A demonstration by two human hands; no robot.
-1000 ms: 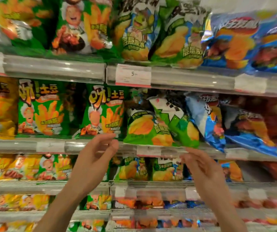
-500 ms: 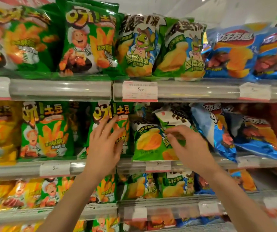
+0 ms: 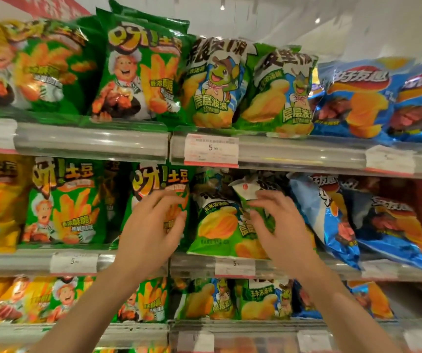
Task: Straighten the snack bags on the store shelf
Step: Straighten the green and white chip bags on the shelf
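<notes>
Both hands risen to middle shelf; right hand (image 3: 278, 225) pinching slumped green bag (image 3: 220, 225), left hand (image 3: 151, 225) spread beside. Light, crinkly, slippery; hold top seam.

white ceiling (image 3: 357, 26) with small lights (image 3: 317, 20) at upper right; a red sign (image 3: 49, 6) at upper left.

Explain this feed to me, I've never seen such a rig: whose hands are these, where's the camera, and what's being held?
There is no machine here: a person wears one wide-angle camera on the head, looking forward at store shelves. Both bare hands reach to the middle shelf. The left hand lies with spread fingers on a green fries bag. The right hand curls its fingers round a slumped green chip bag. To the right, a blue bag leans over. Whether the left hand actually grips cannot be told.
</notes>
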